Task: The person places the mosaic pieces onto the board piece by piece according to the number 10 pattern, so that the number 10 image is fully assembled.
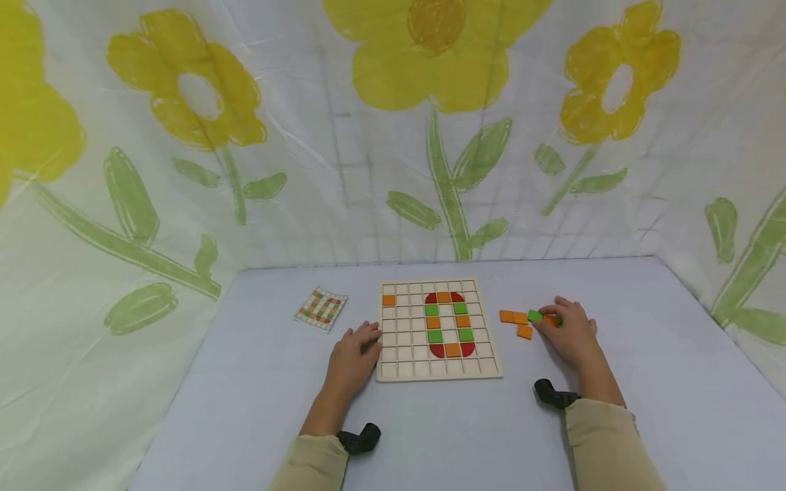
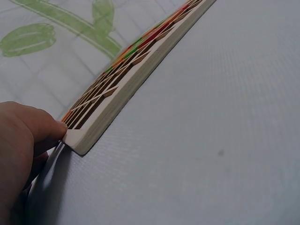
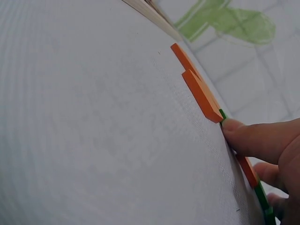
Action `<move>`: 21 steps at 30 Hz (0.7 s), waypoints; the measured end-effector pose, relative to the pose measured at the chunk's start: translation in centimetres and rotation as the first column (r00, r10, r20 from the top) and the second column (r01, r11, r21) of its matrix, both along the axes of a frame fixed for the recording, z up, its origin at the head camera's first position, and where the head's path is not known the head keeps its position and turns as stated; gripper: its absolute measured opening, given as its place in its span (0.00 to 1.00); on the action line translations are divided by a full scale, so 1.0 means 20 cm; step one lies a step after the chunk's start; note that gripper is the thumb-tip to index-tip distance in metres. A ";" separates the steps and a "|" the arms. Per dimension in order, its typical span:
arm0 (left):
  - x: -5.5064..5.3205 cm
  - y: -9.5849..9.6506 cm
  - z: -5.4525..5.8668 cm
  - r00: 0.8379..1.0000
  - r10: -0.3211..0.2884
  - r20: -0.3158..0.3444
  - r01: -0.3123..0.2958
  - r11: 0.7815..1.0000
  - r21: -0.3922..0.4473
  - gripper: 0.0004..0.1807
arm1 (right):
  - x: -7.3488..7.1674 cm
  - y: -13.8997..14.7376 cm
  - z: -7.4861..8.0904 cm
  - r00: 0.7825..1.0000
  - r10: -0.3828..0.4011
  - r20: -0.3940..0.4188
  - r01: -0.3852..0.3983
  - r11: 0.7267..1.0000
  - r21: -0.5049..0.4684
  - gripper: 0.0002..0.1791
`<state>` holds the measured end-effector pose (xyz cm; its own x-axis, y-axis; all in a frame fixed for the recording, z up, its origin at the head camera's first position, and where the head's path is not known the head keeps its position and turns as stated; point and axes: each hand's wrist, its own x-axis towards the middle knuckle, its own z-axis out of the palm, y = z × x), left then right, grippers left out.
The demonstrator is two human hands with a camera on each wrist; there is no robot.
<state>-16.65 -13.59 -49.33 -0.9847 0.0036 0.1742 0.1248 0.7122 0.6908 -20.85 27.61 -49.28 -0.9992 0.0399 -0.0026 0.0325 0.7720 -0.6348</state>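
Note:
A wooden grid board lies on the table with red, orange and green pieces forming an upright ring. One orange tile sits apart in its upper left. My left hand rests at the board's left side, its thumb touching the near corner in the left wrist view. Right of the board, my right hand pinches a green tile between thumb and index finger, low over the table. Another orange tile and more green lie under its fingers, partly hidden.
Loose orange tiles lie between the board and my right hand, one orange tile nearer me. A small pattern card with coloured squares lies left of the board. A flowered curtain hangs behind the table.

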 end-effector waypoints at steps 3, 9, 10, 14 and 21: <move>0.00 0.00 0.00 1.000 0.001 -0.006 -0.001 1.000 -0.003 0.15 | 0.00 -0.01 0.01 1.000 0.000 -0.009 0.000 1.000 0.010 0.22; 0.00 -0.01 0.00 1.000 0.006 -0.011 -0.006 1.000 -0.002 0.15 | 0.00 -0.03 0.03 1.000 -0.004 -0.014 0.004 1.000 0.023 0.22; 0.00 -0.01 0.00 1.000 0.005 -0.011 -0.005 1.000 -0.002 0.15 | 0.00 -0.03 0.03 1.000 -0.005 -0.013 0.006 1.000 0.026 0.22; 0.00 -0.01 0.00 1.000 0.001 -0.017 -0.001 1.000 0.003 0.15 | 0.00 -0.03 0.04 1.000 -0.011 -0.008 0.011 0.999 0.041 0.22; 0.00 -0.02 0.00 0.999 -0.003 -0.037 0.004 1.000 0.007 0.15 | -0.01 -0.02 0.04 1.000 -0.009 -0.013 0.009 0.998 0.057 0.23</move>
